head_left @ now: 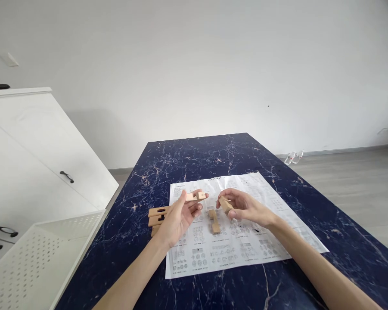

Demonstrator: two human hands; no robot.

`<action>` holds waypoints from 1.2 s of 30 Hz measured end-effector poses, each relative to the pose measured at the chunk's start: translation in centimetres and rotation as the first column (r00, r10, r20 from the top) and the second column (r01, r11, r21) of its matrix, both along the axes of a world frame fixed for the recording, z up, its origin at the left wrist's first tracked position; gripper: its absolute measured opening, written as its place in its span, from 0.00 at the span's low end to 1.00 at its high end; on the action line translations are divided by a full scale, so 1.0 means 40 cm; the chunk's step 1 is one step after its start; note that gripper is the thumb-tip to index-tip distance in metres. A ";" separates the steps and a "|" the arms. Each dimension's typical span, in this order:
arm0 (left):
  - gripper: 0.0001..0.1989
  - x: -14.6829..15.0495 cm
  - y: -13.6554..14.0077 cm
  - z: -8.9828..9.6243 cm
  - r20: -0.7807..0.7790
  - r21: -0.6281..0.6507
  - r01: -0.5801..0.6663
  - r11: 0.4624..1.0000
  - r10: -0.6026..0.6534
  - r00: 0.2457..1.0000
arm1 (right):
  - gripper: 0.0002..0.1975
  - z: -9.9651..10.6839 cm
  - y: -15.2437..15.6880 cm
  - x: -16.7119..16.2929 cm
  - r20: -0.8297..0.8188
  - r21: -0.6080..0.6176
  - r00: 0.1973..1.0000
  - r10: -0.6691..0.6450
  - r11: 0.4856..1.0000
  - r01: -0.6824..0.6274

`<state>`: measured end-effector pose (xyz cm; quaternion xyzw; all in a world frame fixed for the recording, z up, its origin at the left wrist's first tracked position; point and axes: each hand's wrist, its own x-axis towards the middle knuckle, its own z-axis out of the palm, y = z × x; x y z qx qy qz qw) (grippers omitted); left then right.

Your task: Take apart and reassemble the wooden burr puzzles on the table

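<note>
My left hand (pixel 177 217) holds a notched light wooden puzzle piece (pixel 200 196) between thumb and fingers, raised above a printed sheet. Its small markings are too tiny to read. Across from it, my right hand (pixel 245 207) grips another notched wooden block (pixel 225 205) by thumb and fingertips. The two held pieces are apart. Between and below the hands, a third notched wooden piece (pixel 215 227) lies on the instruction sheet (pixel 209 256), which carries rows of small diagrams. Beside my left hand, several slotted wooden pieces (pixel 154 221) lie at the sheet's left edge, partly covered by the hand.
The dark blue marbled table (pixel 194 157) extends toward a pale wall. To the left stand a white cabinet (pixel 51 150) with dark handles and a white perforated bin (pixel 26 262). Clear plastic bottles (pixel 293 157) are on the floor to the right.
</note>
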<state>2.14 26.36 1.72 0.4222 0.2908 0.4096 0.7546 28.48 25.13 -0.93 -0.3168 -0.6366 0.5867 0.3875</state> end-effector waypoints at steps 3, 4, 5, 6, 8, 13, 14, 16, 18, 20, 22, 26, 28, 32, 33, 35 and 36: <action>0.30 0.005 -0.002 0.007 0.048 -0.108 0.005 0.994 0.001 0.999 | 0.27 0.005 -0.004 -0.008 -0.021 -0.018 1.000 0.011 1.000 -0.011; 0.33 0.005 -0.004 0.008 0.044 -0.123 0.025 0.992 -0.019 0.999 | 0.27 0.006 -0.005 -0.010 -0.006 -0.011 1.000 0.008 1.000 -0.008; 0.35 0.006 -0.006 0.009 0.030 -0.130 0.055 0.990 -0.051 0.998 | 0.27 0.006 -0.007 -0.011 0.016 -0.003 1.000 0.002 1.000 -0.002; 0.37 0.006 -0.008 0.008 0.006 -0.129 0.088 0.988 -0.088 0.996 | 0.27 0.005 -0.008 -0.013 0.041 0.003 0.999 -0.005 1.000 0.005; 0.39 0.006 -0.013 0.004 -0.073 -0.107 0.137 0.985 -0.146 0.987 | 0.25 0.001 -0.011 -0.018 0.084 -0.009 0.996 -0.026 1.000 0.026; 0.36 0.010 -0.024 -0.008 -0.295 0.006 0.152 0.988 -0.143 0.945 | 0.26 -0.003 -0.017 -0.035 0.082 -0.125 0.995 -0.063 0.989 0.073; 0.35 0.012 -0.026 -0.010 -0.309 0.021 0.136 0.990 -0.123 0.943 | 0.26 0.001 -0.019 -0.039 0.068 -0.131 0.996 -0.062 0.989 0.071; 0.33 0.017 -0.030 -0.010 -0.320 0.041 0.088 0.995 -0.071 0.945 | 0.24 0.010 -0.023 -0.044 0.037 -0.121 0.998 -0.045 0.991 0.049; 0.30 0.021 -0.032 -0.011 -0.330 0.055 0.042 0.998 -0.022 0.944 | 0.22 0.019 -0.026 -0.046 0.016 -0.090 1.000 -0.001 0.996 0.002; 0.28 0.024 -0.032 -0.013 -0.348 0.062 0.015 0.998 0.007 0.937 | 0.22 0.020 -0.028 -0.047 0.017 -0.075 0.999 0.048 0.996 -0.047; 0.27 0.025 -0.032 -0.016 -0.369 0.073 0.019 0.997 0.009 0.929 | 0.22 0.013 -0.026 -0.045 0.026 -0.077 0.998 0.052 0.996 -0.050; 0.25 0.026 -0.037 -0.013 -0.370 0.093 0.118 0.989 -0.076 0.926 | 0.20 -0.007 -0.020 -0.041 0.016 -0.011 1.000 -0.025 1.000 0.025; 0.25 0.027 -0.044 -0.008 -0.377 0.085 0.196 0.977 -0.151 0.914 | 0.18 -0.010 -0.017 -0.039 0.008 0.016 1.000 -0.012 1.000 0.012; 0.26 0.032 -0.058 0.000 -0.425 0.092 0.310 0.946 -0.245 0.872 | 0.18 -0.002 -0.016 -0.042 0.018 -0.011 0.996 0.082 0.997 -0.082; 0.26 0.033 -0.060 0.000 -0.420 0.101 0.323 0.941 -0.254 0.871 | 0.18 0.000 -0.017 -0.043 0.012 -0.017 0.996 0.092 0.996 -0.092; 0.27 0.033 -0.062 -0.001 -0.404 0.118 0.337 0.934 -0.265 0.875 | 0.17 0.003 -0.018 -0.046 -0.014 -0.019 0.995 0.099 0.995 -0.099; 0.27 0.032 -0.061 -0.002 -0.401 0.122 0.343 0.932 -0.270 0.875 | 0.17 0.004 -0.018 -0.047 -0.032 -0.013 0.995 0.098 0.995 -0.099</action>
